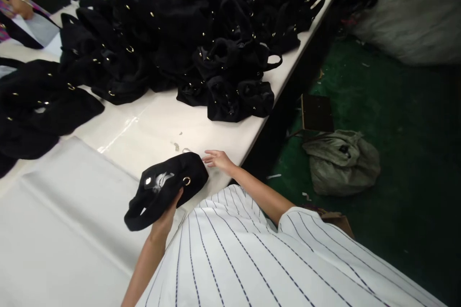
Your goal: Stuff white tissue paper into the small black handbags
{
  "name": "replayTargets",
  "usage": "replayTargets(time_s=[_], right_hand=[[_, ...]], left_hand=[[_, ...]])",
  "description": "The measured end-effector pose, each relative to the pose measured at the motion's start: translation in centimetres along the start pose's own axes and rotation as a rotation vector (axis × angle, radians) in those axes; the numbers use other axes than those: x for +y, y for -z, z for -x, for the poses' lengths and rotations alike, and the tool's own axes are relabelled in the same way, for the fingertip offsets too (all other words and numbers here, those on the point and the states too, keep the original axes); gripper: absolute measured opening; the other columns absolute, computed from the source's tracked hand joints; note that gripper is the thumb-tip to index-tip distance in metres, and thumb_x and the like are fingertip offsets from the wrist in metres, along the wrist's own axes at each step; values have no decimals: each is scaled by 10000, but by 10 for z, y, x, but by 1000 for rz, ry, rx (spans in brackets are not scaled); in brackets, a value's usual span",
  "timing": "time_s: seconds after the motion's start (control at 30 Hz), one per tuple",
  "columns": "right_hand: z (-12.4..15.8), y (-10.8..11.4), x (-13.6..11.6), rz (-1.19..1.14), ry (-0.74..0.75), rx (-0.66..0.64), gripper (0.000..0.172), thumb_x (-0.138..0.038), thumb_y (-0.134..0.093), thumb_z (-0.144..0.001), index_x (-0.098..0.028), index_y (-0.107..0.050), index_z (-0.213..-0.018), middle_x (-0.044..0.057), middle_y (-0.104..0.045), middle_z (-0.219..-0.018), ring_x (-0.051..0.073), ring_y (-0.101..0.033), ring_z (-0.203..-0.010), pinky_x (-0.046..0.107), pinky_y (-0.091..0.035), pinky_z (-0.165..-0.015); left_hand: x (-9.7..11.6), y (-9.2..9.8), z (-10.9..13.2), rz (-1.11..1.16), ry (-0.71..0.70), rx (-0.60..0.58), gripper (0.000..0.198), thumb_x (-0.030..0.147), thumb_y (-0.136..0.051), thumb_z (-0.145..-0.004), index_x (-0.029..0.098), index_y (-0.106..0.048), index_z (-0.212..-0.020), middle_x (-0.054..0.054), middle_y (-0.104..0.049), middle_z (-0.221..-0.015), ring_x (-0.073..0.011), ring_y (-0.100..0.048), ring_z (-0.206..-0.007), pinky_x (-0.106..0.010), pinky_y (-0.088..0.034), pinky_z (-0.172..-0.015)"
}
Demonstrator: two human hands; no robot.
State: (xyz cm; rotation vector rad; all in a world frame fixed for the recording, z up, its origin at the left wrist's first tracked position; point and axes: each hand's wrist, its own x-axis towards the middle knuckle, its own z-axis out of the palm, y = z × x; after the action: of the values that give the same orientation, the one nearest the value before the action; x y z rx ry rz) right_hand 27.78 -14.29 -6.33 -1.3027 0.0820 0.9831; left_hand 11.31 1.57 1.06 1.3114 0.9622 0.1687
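A small black fabric bag (194,172) with a gold ring eyelet on its side is held up over the near edge of the table. My left hand (168,215) grips it from below, the fingers partly hidden behind the cloth. Through its opening, a shiny snap and some pale material show. At the bag's far right end is my right hand (218,159), fingers stretched out and apart, close to the fabric; whether the fingertips touch it I cannot tell.
A large heap of black bags (173,24) covers the table's (122,127) far part, with more bags (39,100) at left. A white sheet (72,230) lies at near left. Another person's hand (22,7) is at upper left. Sacks (342,168) and a brown box (317,112) stand on the green floor.
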Motion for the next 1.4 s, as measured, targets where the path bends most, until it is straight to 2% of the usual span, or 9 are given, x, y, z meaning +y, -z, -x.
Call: replayTargets(time_s=[0.1,0.23,0.33,0.5,0.7,0.83,1.03,1.2,1.4], right_hand=[[-5,7,4,63,-7,69,392,-103,-557,-817,-161,-619,-1199,109,-644,-1195,187,-606,-1059,334,-501,-926],[1,-7,-1,-47,-7,-170,417,-432,-568,-883,-242,-586,-1253,72,-533,-1358,220,-505,-1228,375,-465,-980],[2,-34,-9,-178,30,-342,508,-561,-560,-856,-331,-528,-1308,19,-492,-1404,208,-465,-1274,382,-420,-1033],[4,-74,-15,-198,103,-420,424,-546,-539,-874,-241,-655,-1145,35,-611,-1246,200,-543,-1173,339,-398,-1051],[11,-97,-26,127,238,-309,320,-469,-502,-916,-244,-669,-1069,10,-586,-1261,189,-502,-1203,339,-321,-1091],[-9,-86,-30,124,244,-358,362,-492,-476,-922,-217,-698,-1000,17,-653,-1133,185,-546,-1136,342,-360,-1053],[-17,-57,-19,423,439,-308,384,-545,-543,-866,-230,-739,-969,20,-705,-1013,209,-609,-1010,331,-407,-957],[-26,-47,-15,543,394,-199,464,-560,-503,-880,-175,-763,-873,11,-704,-751,171,-636,-804,257,-438,-804],[-51,-27,-9,592,239,47,465,-451,-425,-938,-163,-750,-772,33,-724,-781,144,-652,-796,229,-435,-804]], left_hand=[[-2,22,7,-18,-52,44,477,327,-776,-647,253,-663,-1104,-8,-625,-1269,-270,-449,-1309,-436,-318,-1151],[8,60,9,15,86,65,235,288,-763,-628,248,-723,-856,15,-740,-963,-267,-608,-1121,-466,-410,-1089],[14,69,15,-18,138,11,258,266,-787,-574,226,-728,-822,-3,-744,-888,-273,-641,-1048,-467,-433,-1065],[22,50,37,-109,86,-91,557,358,-799,-589,234,-661,-1115,-40,-696,-1111,-300,-537,-1212,-479,-358,-1119],[27,12,53,-504,76,147,540,428,-744,-687,229,-630,-1176,-49,-626,-1245,-334,-508,-1239,-510,-371,-1107],[22,5,45,-472,61,164,538,423,-715,-708,230,-613,-1199,-28,-626,-1239,-302,-509,-1241,-458,-393,-1100],[14,24,33,-56,200,-228,489,287,-684,-674,142,-641,-1139,-76,-700,-1078,-281,-578,-1149,-430,-438,-1039],[8,25,21,11,310,-337,498,324,-709,-629,96,-675,-1070,-126,-705,-1066,-313,-596,-1116,-457,-447,-1011],[5,-22,25,-294,221,-83,519,428,-749,-668,185,-659,-1118,-98,-655,-1201,-303,-558,-1186,-458,-392,-1072]])
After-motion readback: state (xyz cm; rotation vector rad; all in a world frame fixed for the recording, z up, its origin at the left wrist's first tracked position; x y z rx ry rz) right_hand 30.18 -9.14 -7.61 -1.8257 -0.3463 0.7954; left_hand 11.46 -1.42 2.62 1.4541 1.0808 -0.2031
